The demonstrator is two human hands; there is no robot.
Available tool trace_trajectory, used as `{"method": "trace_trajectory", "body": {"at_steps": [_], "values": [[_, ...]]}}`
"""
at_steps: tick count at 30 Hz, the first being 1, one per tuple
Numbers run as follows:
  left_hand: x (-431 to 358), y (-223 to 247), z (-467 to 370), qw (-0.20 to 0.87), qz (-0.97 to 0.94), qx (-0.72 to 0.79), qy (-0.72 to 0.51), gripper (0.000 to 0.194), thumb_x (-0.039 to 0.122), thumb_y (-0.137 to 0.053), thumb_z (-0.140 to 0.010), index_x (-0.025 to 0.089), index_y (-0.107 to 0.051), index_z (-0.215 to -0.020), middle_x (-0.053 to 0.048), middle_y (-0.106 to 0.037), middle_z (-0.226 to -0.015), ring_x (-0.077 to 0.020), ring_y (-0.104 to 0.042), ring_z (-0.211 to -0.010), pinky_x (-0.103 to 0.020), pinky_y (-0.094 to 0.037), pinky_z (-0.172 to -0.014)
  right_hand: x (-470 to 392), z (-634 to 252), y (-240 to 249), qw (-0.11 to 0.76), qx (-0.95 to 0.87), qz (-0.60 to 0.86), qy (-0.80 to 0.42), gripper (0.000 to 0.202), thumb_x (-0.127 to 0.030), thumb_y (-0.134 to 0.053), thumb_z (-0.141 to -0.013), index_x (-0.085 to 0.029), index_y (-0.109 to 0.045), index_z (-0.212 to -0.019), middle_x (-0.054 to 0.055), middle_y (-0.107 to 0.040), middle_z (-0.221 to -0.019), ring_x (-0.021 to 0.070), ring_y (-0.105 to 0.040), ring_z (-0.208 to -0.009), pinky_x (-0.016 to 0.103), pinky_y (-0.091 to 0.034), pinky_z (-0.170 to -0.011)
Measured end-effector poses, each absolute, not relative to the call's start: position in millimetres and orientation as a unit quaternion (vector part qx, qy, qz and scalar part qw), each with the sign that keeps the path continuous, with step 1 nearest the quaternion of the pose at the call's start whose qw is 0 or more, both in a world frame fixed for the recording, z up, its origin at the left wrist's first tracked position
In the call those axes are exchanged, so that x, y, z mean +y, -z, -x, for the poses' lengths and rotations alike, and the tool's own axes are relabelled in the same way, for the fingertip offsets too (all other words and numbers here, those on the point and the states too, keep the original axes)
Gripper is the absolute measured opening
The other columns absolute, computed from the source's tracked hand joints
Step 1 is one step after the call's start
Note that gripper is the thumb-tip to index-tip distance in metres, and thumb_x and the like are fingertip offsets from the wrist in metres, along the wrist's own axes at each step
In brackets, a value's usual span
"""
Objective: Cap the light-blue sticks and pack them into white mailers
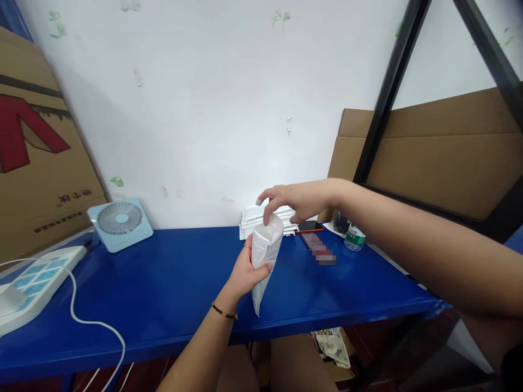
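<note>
My left hand (244, 273) is wrapped round a white cone-shaped pouch (267, 247) that looks like thin paper or plastic, its pointed end down and its wide end up. The pouch is held above the blue table, near its front edge. Over the wide end hovers my right hand (301, 200), fingers bent and spread apart. One fingertip is at the pouch's upper rim; I cannot tell whether it presses on it. Behind the hands, a stack of flat white sheets or packets (247, 220) lies against the wall, partly hidden.
On the blue table (180, 283) stand a light blue fan (121, 219) and a white power strip (44, 283) with a trailing cable (98, 322). Two phones (312, 226) and a water bottle (354, 238) are at the right. Cardboard (441, 158) and a black frame (386, 98) flank that side.
</note>
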State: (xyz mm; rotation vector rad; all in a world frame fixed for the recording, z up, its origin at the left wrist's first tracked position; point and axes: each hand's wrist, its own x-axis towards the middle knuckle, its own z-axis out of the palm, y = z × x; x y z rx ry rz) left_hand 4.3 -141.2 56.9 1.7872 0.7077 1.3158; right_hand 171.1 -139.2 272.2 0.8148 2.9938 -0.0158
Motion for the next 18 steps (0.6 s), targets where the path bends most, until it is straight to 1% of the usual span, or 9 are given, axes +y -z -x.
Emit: {"method": "trace_trajectory", "body": {"at_steps": [2, 4, 6, 7, 8, 10, 12, 15, 18], "values": [[-127.1, -63.2, 2.7, 0.447, -0.729, 0.228, -0.465, 0.067, 0.025, -0.06, -0.065, 0.015, -0.035, -0.126, -0.006, -0.057, -0.101, -0.0183, -0.054, -0.084, -0.029, -0.044, -0.074, -134.4, -175.6, -265.8, 0.007, 0.967, -0.255, 0.009, 0.02, -0.02, -0.064, -0.069, -0.021, -0.066, -0.089, 0.003, -0.053, -0.116, 0.0152, -0.052, -0.096, 0.028, -0.041, -0.079], [-113.8, -78.9, 7.2, 0.452, -0.741, 0.201, -0.455, 0.062, 0.026, -0.059, -0.064, 0.014, -0.039, -0.123, -0.005, -0.058, -0.096, -0.0179, -0.055, -0.079, -0.03, -0.045, -0.072, -135.9, -177.9, -263.8, -0.035, 0.968, -0.248, 0.011, 0.017, -0.027, -0.06, -0.075, -0.02, -0.065, -0.089, 0.004, -0.056, -0.108, 0.0139, -0.053, -0.091, 0.028, -0.04, -0.08], [-105.8, -99.9, 9.8, 0.406, -0.767, 0.183, -0.462, 0.061, 0.025, -0.059, -0.064, 0.015, -0.041, -0.122, -0.006, -0.058, -0.101, -0.0201, -0.055, -0.086, -0.032, -0.044, -0.077, -146.1, -181.0, -262.0, -0.098, 0.966, -0.239, -0.009, 0.018, -0.03, -0.056, -0.079, -0.019, -0.065, -0.09, 0.005, -0.056, -0.106, 0.0137, -0.053, -0.09, 0.028, -0.04, -0.079], [-104.6, -109.3, 10.7, 0.37, -0.79, 0.171, -0.458, 0.062, 0.024, -0.06, -0.064, 0.016, -0.042, -0.123, -0.007, -0.056, -0.108, -0.022, -0.053, -0.094, -0.034, -0.042, -0.083, -153.9, -183.4, -258.6, -0.126, 0.964, -0.235, -0.026, 0.019, -0.031, -0.054, -0.08, -0.019, -0.065, -0.09, 0.006, -0.055, -0.107, 0.0141, -0.052, -0.091, 0.028, -0.04, -0.079], [-105.5, -116.1, 11.3, 0.333, -0.814, 0.167, -0.446, 0.06, 0.023, -0.06, -0.066, 0.017, -0.043, -0.123, -0.008, -0.054, -0.115, -0.0233, -0.051, -0.101, -0.035, -0.039, -0.089, -162.8, -186.4, -252.3, -0.143, 0.962, -0.23, -0.042, 0.019, -0.03, -0.052, -0.081, -0.019, -0.065, -0.089, 0.006, -0.055, -0.107, 0.0145, -0.052, -0.091, 0.029, -0.04, -0.078], [-113.3, -117.2, 12.6, 0.272, -0.864, 0.161, -0.393, 0.051, 0.022, -0.058, -0.07, 0.02, -0.049, -0.12, -0.008, -0.052, -0.12, -0.0236, -0.047, -0.109, -0.037, -0.034, -0.095, -181.3, -193.2, -228.0, -0.141, 0.963, -0.221, -0.066, 0.02, -0.029, -0.049, -0.084, -0.019, -0.065, -0.09, 0.007, -0.056, -0.104, 0.0155, -0.051, -0.091, 0.03, -0.039, -0.077], [-127.6, -99.7, 14.9, 0.222, -0.9, 0.178, -0.33, 0.048, 0.015, -0.053, -0.073, 0.024, -0.05, -0.119, -0.006, -0.052, -0.121, -0.023, -0.043, -0.114, -0.04, -0.029, -0.1, -197.0, -199.6, -188.9, -0.125, 0.963, -0.225, -0.082, 0.021, -0.027, -0.046, -0.086, -0.019, -0.065, -0.091, 0.008, -0.058, -0.096, 0.017, -0.05, -0.09, 0.032, -0.037, -0.077], [-157.5, -54.3, 22.2, 0.145, -0.924, 0.266, -0.235, 0.064, 0.0, -0.041, -0.068, 0.033, -0.045, -0.122, 0.0, -0.048, -0.127, -0.0212, -0.032, -0.125, -0.049, -0.011, -0.107, -211.5, -205.3, -119.4, -0.087, 0.963, -0.254, -0.034, 0.023, -0.029, -0.044, -0.087, -0.019, -0.064, -0.09, 0.007, -0.061, -0.086, 0.0165, -0.052, -0.084, 0.032, -0.036, -0.075], [-190.7, -17.0, 32.5, 0.127, -0.924, 0.304, -0.192, 0.084, -0.005, -0.036, -0.057, 0.033, -0.03, -0.132, 0.0, -0.042, -0.133, -0.0166, -0.032, -0.126, -0.046, -0.013, -0.108, -218.2, -207.1, -66.3, -0.111, 0.951, -0.277, 0.083, 0.019, -0.028, -0.048, -0.085, -0.019, -0.064, -0.088, 0.005, -0.062, -0.083, 0.0146, -0.054, -0.083, 0.028, -0.037, -0.075]]}}
